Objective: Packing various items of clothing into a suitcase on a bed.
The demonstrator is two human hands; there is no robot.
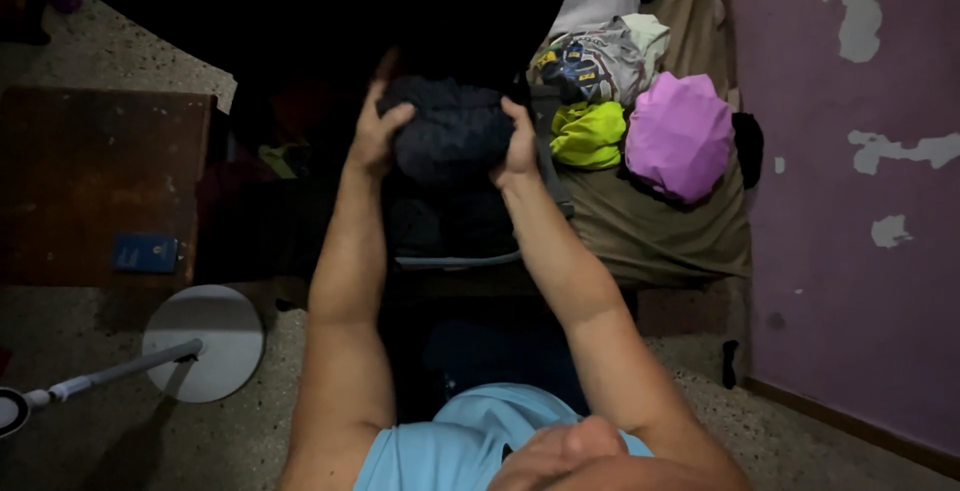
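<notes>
Both of my hands grip a dark, rolled or folded piece of clothing [450, 126] from either side. My left hand [373, 131] clasps its left edge and my right hand [520, 141] clasps its right edge. The bundle is held above an open dark bag or suitcase [455, 236], where more dark folded clothes lie. The space behind the bundle is very dark and hard to read.
A bed with a tan cover [650, 231] holds a pile of clothes: a purple garment [680, 136], a yellow-green one [588, 136], a grey printed shirt [595, 61]. A dark wooden table [90, 181] with a blue card [145, 253] stands left. A white round fan base [205, 341] rests on the floor. A purple wall [850, 201] is on the right.
</notes>
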